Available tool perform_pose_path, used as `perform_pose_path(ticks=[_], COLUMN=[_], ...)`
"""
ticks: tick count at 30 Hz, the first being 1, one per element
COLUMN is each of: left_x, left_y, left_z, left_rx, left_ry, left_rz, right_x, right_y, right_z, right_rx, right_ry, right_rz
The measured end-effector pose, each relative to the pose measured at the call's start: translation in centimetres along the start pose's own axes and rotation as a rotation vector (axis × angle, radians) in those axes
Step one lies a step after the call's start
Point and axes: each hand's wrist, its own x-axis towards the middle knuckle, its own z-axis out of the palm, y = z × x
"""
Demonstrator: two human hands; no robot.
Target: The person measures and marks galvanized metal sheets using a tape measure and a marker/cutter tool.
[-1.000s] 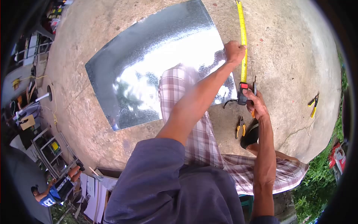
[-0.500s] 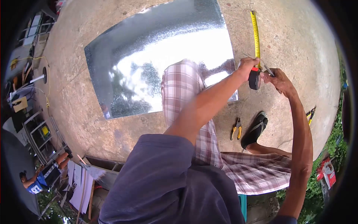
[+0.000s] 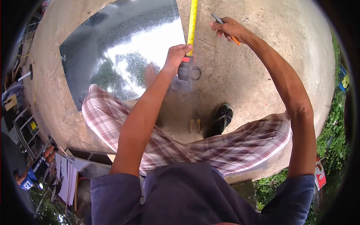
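My left hand is closed round a black and red tape measure, thumb at the mouth of the case. Its yellow blade runs out away from me, past the top of the view. A shiny metal sheet lies on the concrete floor, its right edge close beside the blade. Over bare floor to the right, my right hand grips a slim, pointed grey tool with an orange end, its thin tip pointing up and left.
Pliers with yellow handles lie on the concrete floor between my legs, near my sandalled foot. Further left, a person in a blue shirt is near metal frames. Green plants border the floor at right.
My hands have moved apart; the right one has left the tape measure's case with the slim tool. My view has shifted right, and my left knee now sits further left.
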Motion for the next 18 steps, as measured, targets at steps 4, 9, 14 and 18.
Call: perform_pose_path(ticks=[4,9,14,18], left_x=[-5.4,-13.2,-17.3,-15.9], left_y=[-2.7,-10.2,-19.7,-24.3], left_z=[-2.9,-5.2,-3.6,-2.6], left_rx=[-0.196,-0.043,-0.032,0.132], left_ry=[0.233,0.488,0.656,0.593], left_rz=[0.063,-0.015,-0.069,-0.122], right_x=[1.4,5.1,6.1,6.7], right_y=[0.3,0.4,-1.3,-1.9], right_z=[0.7,4.2,11.6,13.7], right_rx=[-0.308,-0.763,-0.485,-0.414], right_ry=[-0.298,-0.436,-0.394,-0.488], right_rz=[-0.109,-0.416,-0.393,-0.252])
